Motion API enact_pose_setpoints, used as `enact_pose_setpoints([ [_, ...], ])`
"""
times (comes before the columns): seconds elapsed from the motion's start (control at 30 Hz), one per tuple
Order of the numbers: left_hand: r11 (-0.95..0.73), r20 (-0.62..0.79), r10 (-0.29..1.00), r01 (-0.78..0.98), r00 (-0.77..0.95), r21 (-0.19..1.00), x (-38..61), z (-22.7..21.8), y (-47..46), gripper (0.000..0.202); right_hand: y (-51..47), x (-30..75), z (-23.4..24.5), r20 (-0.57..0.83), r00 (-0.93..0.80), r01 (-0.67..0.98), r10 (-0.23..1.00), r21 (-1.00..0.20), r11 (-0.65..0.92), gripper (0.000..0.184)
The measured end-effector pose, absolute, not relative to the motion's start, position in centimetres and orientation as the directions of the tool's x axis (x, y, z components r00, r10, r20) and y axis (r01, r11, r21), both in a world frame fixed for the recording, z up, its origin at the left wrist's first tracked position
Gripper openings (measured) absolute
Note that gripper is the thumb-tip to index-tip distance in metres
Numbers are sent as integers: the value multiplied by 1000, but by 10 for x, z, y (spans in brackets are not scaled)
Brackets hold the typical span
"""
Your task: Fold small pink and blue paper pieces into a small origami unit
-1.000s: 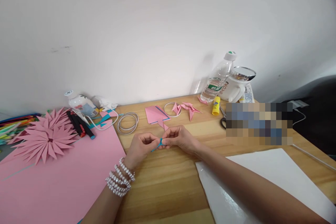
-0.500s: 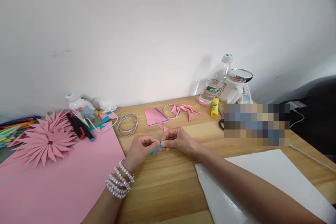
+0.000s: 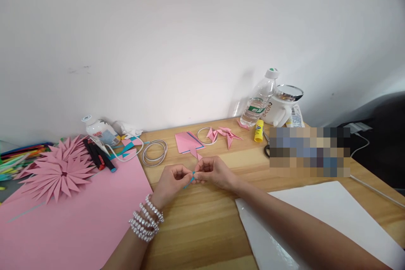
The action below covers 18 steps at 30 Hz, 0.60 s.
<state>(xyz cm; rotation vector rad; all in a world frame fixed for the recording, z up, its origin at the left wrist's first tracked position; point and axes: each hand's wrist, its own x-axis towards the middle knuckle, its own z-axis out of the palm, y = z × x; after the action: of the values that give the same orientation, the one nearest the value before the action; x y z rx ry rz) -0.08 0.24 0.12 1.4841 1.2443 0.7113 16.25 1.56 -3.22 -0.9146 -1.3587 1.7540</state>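
A small folded piece of blue paper (image 3: 189, 183) is pinched between my two hands, over the middle of the wooden table. My left hand (image 3: 173, 180), with pearl-like bracelets at the wrist, closes thumb and fingers on its left part. From the other side, my right hand (image 3: 214, 173) pinches the same piece, fingertips nearly touching the left ones. Much of the paper is hidden by the fingers. Just beyond my hands lie a stack of pink and blue paper (image 3: 186, 141) and folded pink paper pieces (image 3: 229, 135).
Pink paper flowers (image 3: 60, 173) and black markers (image 3: 98, 156) lie on a pink sheet (image 3: 79, 228) at left. A coiled cable (image 3: 154, 153) sits behind. A water bottle (image 3: 256, 105), white mug (image 3: 278, 109), glue stick (image 3: 258, 130) and scissors (image 3: 266, 150) stand or lie right. A white board (image 3: 303, 206) lies in front.
Both hands keep their pinch on the blue paper, whose free end now looks thinner and turned. The view has shifted slightly; the things on the table stay in place.
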Motion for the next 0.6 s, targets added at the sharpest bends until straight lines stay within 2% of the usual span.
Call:
enact_pose_setpoints([
  [0.13, 30, -141, 939, 337, 312, 941, -1, 2, 3, 21, 14, 162, -29, -65, -484, -123, 873, -982, -141, 29],
  [0.27, 63, -169, 945, 354, 278, 933, 0, 2, 4, 30, 12, 158, -30, -39, -454, -125, 890, -986, -107, 29],
  [0.4, 97, -183, 951, 324, 248, 941, 1, 1, 3, 31, 10, 154, -35, -11, -428, -152, 904, -985, -84, 29],
  [0.6, 20, -73, 983, 296, 169, 955, 1, -4, 3, 27, 10, 153, -35, -30, -409, -241, 912, -960, -140, 31],
])
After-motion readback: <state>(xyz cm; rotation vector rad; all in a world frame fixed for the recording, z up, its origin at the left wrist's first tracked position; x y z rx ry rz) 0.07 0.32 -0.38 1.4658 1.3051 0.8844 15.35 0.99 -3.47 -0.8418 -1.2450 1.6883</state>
